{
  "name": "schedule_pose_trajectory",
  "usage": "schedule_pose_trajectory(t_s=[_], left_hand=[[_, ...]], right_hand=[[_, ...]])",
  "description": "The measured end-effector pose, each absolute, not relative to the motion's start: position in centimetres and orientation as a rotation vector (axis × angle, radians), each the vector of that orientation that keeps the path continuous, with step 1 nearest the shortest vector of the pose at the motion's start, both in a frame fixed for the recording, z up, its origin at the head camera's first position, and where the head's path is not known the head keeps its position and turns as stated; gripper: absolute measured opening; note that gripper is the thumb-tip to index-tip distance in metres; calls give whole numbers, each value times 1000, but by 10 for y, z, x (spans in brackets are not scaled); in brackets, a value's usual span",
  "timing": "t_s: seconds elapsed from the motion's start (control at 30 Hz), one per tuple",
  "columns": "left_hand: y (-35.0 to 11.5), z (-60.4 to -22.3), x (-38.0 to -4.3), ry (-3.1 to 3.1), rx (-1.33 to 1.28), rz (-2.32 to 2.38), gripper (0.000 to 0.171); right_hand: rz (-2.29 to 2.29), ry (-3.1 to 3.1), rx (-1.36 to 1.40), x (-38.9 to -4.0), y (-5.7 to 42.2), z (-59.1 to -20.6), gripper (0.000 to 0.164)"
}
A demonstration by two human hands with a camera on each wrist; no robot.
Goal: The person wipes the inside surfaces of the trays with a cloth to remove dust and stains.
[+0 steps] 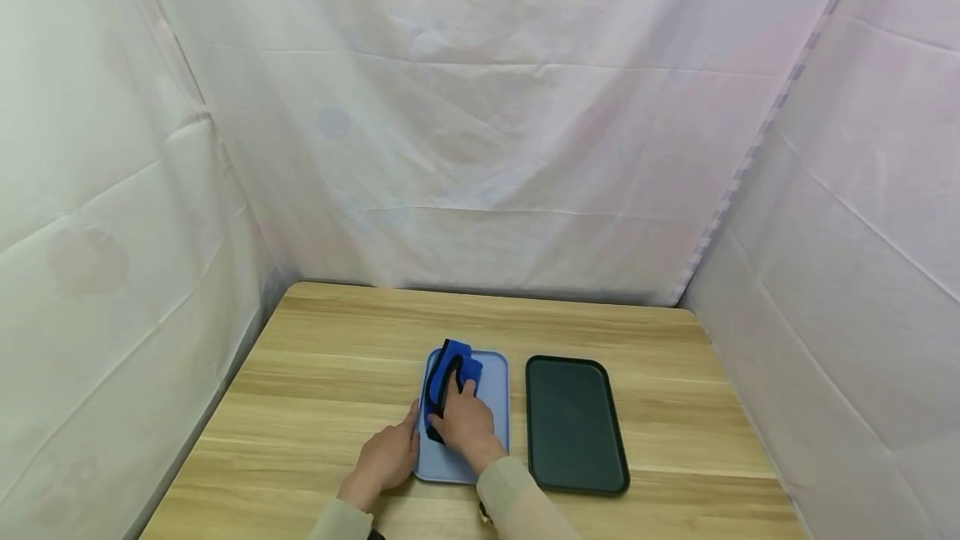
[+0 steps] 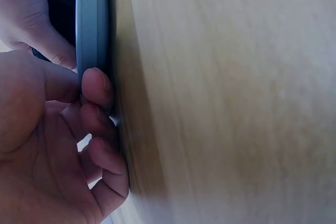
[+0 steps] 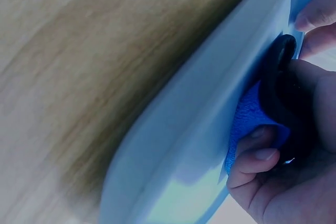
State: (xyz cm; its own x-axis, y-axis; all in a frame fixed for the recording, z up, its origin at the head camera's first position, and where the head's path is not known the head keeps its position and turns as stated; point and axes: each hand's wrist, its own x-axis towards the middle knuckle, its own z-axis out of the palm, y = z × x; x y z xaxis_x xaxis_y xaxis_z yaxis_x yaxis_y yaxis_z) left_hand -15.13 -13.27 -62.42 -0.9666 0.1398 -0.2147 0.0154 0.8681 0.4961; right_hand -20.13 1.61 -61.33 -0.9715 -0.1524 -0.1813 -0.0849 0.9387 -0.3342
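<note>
A blue fuzzy cloth with black edging [image 1: 450, 373] lies bunched on a light blue tray [image 1: 495, 382]. My right hand [image 1: 467, 422] grips the cloth against the tray, its fingers curled into the folds; in the right wrist view the blue pile [image 3: 251, 116] shows under a black band. At the tray's left side, my left hand [image 1: 392, 452] holds the rim. The left wrist view shows its curled fingertips [image 2: 97, 86] at the tray's outer wall [image 2: 93, 24], close to the tabletop.
A dark green tray [image 1: 573, 423] lies just right of the light blue one, with a narrow gap between them. Both trays rest on a wood-grain table [image 1: 300, 390]. Pale hanging sheets [image 1: 480, 148] enclose the table at the back and both sides.
</note>
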Motion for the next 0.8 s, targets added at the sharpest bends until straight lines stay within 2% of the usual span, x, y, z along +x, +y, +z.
schedule_pose_trajectory(t_s=[0.8], left_hand=[[-128, -620, -147, 2849, 91, 734, 56]], right_hand=[[-439, 2910, -190, -183, 17, -612, 96]])
